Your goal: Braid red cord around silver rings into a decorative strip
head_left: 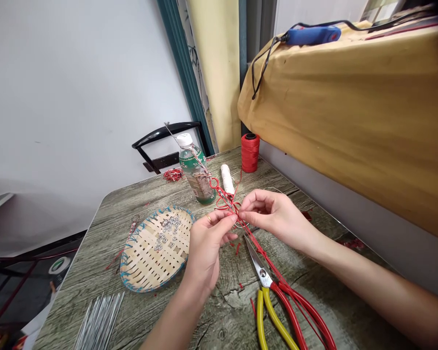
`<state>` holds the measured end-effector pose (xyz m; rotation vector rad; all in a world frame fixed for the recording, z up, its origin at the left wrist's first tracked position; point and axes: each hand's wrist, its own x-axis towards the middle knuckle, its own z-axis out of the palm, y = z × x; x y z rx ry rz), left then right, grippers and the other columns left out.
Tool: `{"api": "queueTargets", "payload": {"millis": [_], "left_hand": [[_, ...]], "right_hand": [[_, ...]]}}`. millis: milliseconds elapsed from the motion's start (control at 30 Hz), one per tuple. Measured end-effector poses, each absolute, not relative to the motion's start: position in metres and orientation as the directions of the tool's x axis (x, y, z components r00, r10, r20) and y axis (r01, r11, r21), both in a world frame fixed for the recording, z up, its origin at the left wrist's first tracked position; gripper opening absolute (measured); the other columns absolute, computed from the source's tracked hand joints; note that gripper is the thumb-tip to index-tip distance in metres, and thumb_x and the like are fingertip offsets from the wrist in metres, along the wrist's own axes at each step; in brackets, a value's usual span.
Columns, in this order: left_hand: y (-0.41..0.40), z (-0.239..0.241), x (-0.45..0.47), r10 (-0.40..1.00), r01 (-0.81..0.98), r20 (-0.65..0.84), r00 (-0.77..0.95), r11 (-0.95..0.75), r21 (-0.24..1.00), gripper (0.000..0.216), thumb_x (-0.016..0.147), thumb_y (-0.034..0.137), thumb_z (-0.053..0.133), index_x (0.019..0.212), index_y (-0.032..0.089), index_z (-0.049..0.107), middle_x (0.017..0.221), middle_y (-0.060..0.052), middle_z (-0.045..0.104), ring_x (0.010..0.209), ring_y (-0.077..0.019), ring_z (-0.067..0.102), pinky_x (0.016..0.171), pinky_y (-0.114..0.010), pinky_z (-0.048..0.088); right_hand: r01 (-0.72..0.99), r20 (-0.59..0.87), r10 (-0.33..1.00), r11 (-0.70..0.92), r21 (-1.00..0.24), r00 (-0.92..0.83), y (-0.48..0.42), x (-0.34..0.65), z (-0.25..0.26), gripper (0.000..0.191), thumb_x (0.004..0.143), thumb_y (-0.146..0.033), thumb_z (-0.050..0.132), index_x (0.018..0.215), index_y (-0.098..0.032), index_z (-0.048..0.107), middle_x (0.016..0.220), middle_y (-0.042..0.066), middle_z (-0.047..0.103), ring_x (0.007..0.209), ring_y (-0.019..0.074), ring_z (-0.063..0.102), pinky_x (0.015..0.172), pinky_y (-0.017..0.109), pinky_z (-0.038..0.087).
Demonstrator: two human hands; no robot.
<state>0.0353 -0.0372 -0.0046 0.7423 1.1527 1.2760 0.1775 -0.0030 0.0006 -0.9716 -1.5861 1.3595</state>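
My left hand, with a ring on one finger, pinches a red cord between thumb and fingertips. Right beside it, the closed thumb and forefinger of my right hand grip the same cord. From my fingers the cord work runs up to a red loop by a bottle with a green label. Toward me, its strands trail over the scissors, which have red and yellow handles. The exact spot between my fingertips is partly hidden.
A woven bamboo tray holds small silvery beads. Thin metal rods lie front left. Behind my hands are a white thread spool and a red thread spool. A yellow-draped surface rises on the right.
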Motion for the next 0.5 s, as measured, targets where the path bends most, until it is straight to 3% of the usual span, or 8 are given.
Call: {"api": "queueTargets", "payload": {"millis": [200,333,500], "left_hand": [[-0.037,-0.001,0.031,0.962,-0.397,-0.271,0.028,0.260,0.880,0.007,0.070,0.015,0.065,0.076,0.012,0.066,0.079,-0.002,0.061,0.073,-0.0094,0.053,0.055,-0.017,0.046],[-0.036,-0.003,0.029,0.950,-0.442,-0.306,0.061,0.300,0.845,0.004,0.070,0.014,0.064,0.072,0.011,0.066,0.078,-0.002,0.058,0.073,-0.0099,0.051,0.053,-0.017,0.045],[-0.035,-0.004,0.028,0.939,-0.481,-0.337,0.065,0.326,0.814,0.007,0.072,0.016,0.061,0.076,0.012,0.065,0.076,-0.002,0.054,0.073,-0.0105,0.050,0.051,-0.016,0.044]], "right_hand": [[0.206,0.205,0.886,0.312,-0.928,-0.417,-0.009,0.178,0.006,0.014,0.075,-0.014,0.057,0.087,-0.016,0.063,0.073,-0.001,0.064,0.060,0.0082,0.053,0.053,0.019,0.041],[0.394,0.263,0.869,0.435,-0.809,-0.420,-0.011,0.179,0.013,0.016,0.075,-0.014,0.057,0.086,-0.018,0.068,0.071,-0.002,0.067,0.056,0.0078,0.053,0.052,0.019,0.040],[0.486,0.395,0.792,0.602,-0.633,-0.466,-0.013,0.180,0.015,0.015,0.077,-0.013,0.058,0.087,-0.017,0.068,0.079,0.000,0.070,0.063,0.0102,0.060,0.060,0.020,0.043]]}}
